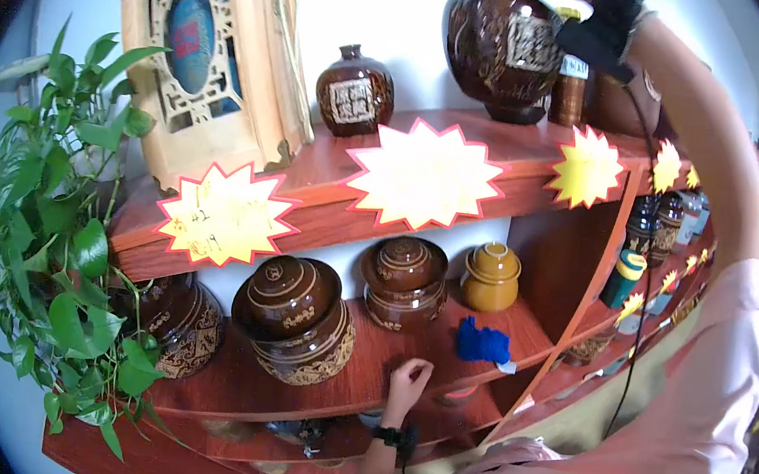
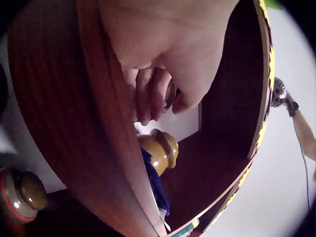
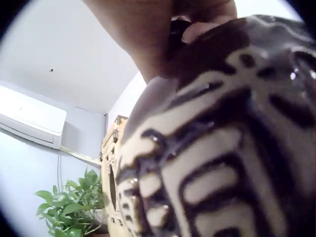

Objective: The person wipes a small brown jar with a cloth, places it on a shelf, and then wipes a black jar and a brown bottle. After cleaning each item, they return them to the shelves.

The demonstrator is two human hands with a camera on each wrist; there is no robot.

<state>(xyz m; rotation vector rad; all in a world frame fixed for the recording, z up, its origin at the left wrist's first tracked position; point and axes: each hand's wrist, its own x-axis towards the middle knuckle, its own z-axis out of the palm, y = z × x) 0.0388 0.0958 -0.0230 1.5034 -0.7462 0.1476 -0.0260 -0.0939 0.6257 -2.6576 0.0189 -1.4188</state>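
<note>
A: Gripping the big brown jug (image 1: 504,50) by its neck with the right hand (image 3: 148,29), curling fingers round it, up at one o'clock in the head view!

B: Standing or hanging there?

A: Showing its base right at the upper shelf (image 1: 317,164), but not telling from here about actual contact.

B: And doing what with the left hand (image 1: 407,385)?

A: Holding nothing! Hanging loosely curled, bringing thumb near fingertips, between five and six o'clock, down by the front edge of the lower shelf (image 1: 375,354).

B: Having what for neighbours?

A: Spotting a blue cloth (image 1: 483,341) at four o'clock, lying near that edge, just in front of a mustard pot (image 1: 491,283) with a lid. Seeing a large brown pot (image 1: 305,313) at seven and a smaller brown pot (image 1: 402,286) at five, both lidded.

B: Looking back up top?

A: Finding a small jug (image 1: 355,94) between eleven and twelve, beside a wooden box (image 1: 245,81) at ten. Catching a leafy plant (image 1: 90,246) at nine, and star-shaped signs (image 1: 427,177) along the upper front edge!
</note>
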